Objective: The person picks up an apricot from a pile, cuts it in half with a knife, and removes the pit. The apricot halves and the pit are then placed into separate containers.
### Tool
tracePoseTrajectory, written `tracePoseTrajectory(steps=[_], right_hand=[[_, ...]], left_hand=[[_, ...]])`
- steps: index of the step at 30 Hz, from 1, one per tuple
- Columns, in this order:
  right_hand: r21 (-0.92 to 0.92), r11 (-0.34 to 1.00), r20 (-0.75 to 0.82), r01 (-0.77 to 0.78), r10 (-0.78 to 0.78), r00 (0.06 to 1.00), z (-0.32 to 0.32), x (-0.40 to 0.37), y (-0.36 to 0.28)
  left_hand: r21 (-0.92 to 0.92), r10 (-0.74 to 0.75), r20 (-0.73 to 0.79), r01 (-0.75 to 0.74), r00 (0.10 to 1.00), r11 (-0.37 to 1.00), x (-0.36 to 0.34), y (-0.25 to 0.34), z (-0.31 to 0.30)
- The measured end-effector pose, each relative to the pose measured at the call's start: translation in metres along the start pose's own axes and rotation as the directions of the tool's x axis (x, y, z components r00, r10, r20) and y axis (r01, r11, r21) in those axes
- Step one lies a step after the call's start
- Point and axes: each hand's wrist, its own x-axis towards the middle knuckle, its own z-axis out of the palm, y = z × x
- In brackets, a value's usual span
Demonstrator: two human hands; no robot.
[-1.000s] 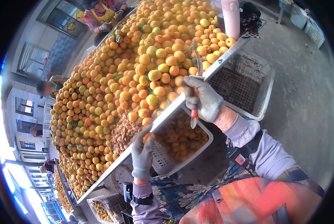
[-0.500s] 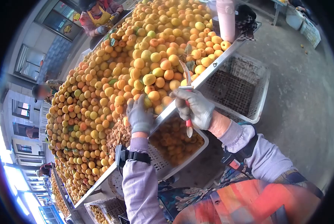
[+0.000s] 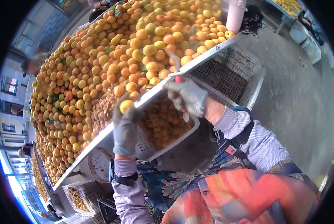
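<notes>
My left hand (image 3: 125, 128), in a grey glove, holds a yellow apricot (image 3: 126, 106) in its fingers above the table's metal rim. My gloved right hand (image 3: 188, 95) is closed around a red-handled pitting knife (image 3: 179, 79). Its thin curved blade points up over the fruit, blurred, and a small spoon-shaped end sticks out below the fist. A large heap of apricots (image 3: 96, 71) covers the sloping table beyond both hands. Near my left hand, a pile of brown pits (image 3: 105, 106) lies among the fruit.
Below the rim (image 3: 152, 90) stand a white crate of apricot pieces (image 3: 167, 127) and a dirty white crate (image 3: 258, 87). A pink bottle (image 3: 235, 16) stands at the table's upper right corner. Another crate with fruit (image 3: 79, 198) is lower left. Other people are along the far side.
My left hand has lifted off the heap and come back toward me with an apricot in it. My right hand still grips the knife. The view has shifted.
</notes>
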Motion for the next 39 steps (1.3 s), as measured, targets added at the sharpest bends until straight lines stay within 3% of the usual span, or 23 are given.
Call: tracePoseTrajectory(steps=[1, 2, 3, 5, 6, 7, 9, 10, 12, 14, 16, 19, 22, 24, 26, 27, 28, 31, 37, 39], right_hand=[[-0.238, 0.971, -0.029, 0.021, -0.029, 0.999, 0.013, -0.01, 0.003], [-0.351, 0.936, -0.014, 0.004, -0.009, 1.0, 0.022, -0.02, 0.006], [-0.506, 0.861, 0.039, 0.056, -0.042, 0.998, 0.025, -0.025, 0.013], [-0.634, 0.703, 0.226, 0.322, -0.23, 0.947, 0.011, -0.015, 0.048], [-0.789, 0.567, 0.196, 0.238, -0.135, 0.971, 0.014, -0.025, 0.042], [-0.814, 0.54, 0.187, 0.212, -0.102, 0.977, 0.015, -0.031, 0.044], [-0.862, 0.47, 0.18, 0.188, -0.064, 0.982, 0.008, -0.032, 0.055], [-0.871, 0.455, 0.174, 0.184, -0.064, 0.983, 0.006, -0.033, 0.058], [-0.932, 0.269, 0.225, 0.242, -0.094, 0.97, 0.007, -0.036, 0.06], [-0.944, 0.261, 0.193, 0.203, -0.063, 0.979, 0.012, -0.039, 0.058], [-0.953, 0.252, 0.165, 0.167, -0.031, 0.986, 0.016, -0.04, 0.059], [-0.948, 0.234, 0.187, 0.214, -0.134, 0.973, 0.019, -0.039, 0.062], [-0.958, 0.203, 0.172, 0.202, -0.157, 0.973, 0.02, -0.036, 0.065], [-0.968, 0.07, 0.218, 0.242, -0.254, 0.942, 0.016, -0.033, 0.069], [-0.969, 0.022, 0.231, 0.246, -0.275, 0.933, 0.018, -0.034, 0.068], [-0.969, -0.018, 0.241, 0.247, -0.299, 0.923, 0.019, -0.034, 0.068], [-0.969, -0.02, 0.24, 0.245, -0.299, 0.924, 0.017, -0.032, 0.07], [-0.974, -0.017, 0.219, 0.225, -0.304, 0.927, 0.01, -0.027, 0.079], [-0.98, 0.023, 0.175, 0.198, -0.376, 0.91, 0.002, -0.02, 0.104], [-0.985, 0.085, 0.109, 0.149, -0.36, 0.927, 0.004, -0.02, 0.105]], left_hand=[[-0.111, -0.072, -0.015, 0.07, 0.997, 0.991, -0.011, -0.01, 0.002], [0.007, -0.09, 0.068, 0.089, 0.994, 0.996, -0.018, -0.016, -0.002], [-0.004, -0.077, 0.059, 0.078, 0.995, 0.997, -0.024, -0.028, -0.007], [-0.112, -0.168, 0.124, 0.182, 0.978, 0.977, -0.03, -0.051, -0.016], [-0.126, -0.158, 0.124, 0.174, 0.98, 0.977, -0.033, -0.051, -0.016], [-0.142, -0.196, 0.144, 0.216, 0.97, 0.966, -0.035, -0.05, -0.015], [-0.17, -0.267, 0.193, 0.3, 0.944, 0.939, -0.039, -0.048, -0.01], [-0.167, -0.131, 0.167, 0.159, 0.977, 0.973, -0.043, -0.048, -0.004], [-0.178, -0.148, 0.178, 0.179, 0.973, 0.968, -0.046, -0.045, -0.004], [-0.18, -0.164, 0.184, 0.198, 0.969, 0.964, -0.044, -0.05, -0.009], [0.019, -0.049, 0.251, 0.045, 0.967, 0.999, -0.04, -0.058, -0.013], [-0.164, -0.101, 0.146, 0.124, 0.984, 0.979, -0.046, -0.052, -0.008], [-0.173, -0.079, 0.137, 0.102, 0.987, 0.98, -0.044, -0.057, -0.01], [-0.203, -0.094, 0.127, 0.119, 0.987, 0.972, -0.047, -0.054, -0.009], [-0.228, -0.11, 0.123, 0.136, 0.986, 0.964, -0.048, -0.052, -0.006], [-0.118, -0.08, 0.083, 0.09, 0.993, 0.989, -0.048, -0.052, -0.004], [-0.001, -0.048, 0.05, 0.049, 0.998, 0.999, -0.049, -0.052, -0.003], [-0.146, -0.04, 0.029, 0.044, 0.999, 0.988, -0.05, -0.055, -0.001], [-0.018, -0.042, 0.042, 0.043, 0.998, 0.999, -0.053, -0.05, 0.004], [-0.092, -0.072, 0.051, 0.077, 0.996, 0.993, -0.05, -0.059, 0.002]])
